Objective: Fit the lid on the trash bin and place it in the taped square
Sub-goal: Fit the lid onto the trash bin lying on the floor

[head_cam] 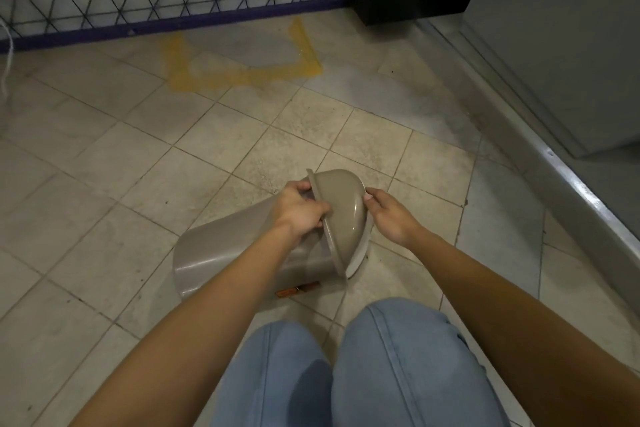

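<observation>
Both hands on lid [343, 208]: L hand [298, 211] curled round its rim, bin side; R hand [391, 218] fingers curled vs dome. Lid sits tilted at mouth of trash bin [225, 253], which lies sideways on floor tiles [104, 156], well short of taped square [242, 78].

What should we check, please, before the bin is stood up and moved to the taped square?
1. Lid seated all round the trash bin mouth: cannot tell, the left hand hides the joint.
2. Grip: ok, left hand grips the lid rim, right hand holds its dome.
3. Trash bin upright: not ok, it lies on its side on the floor.
4. Taped square free: ok, only bare floor shows inside it.
5. Trash bin in square: not ok, it lies well short of it.
</observation>
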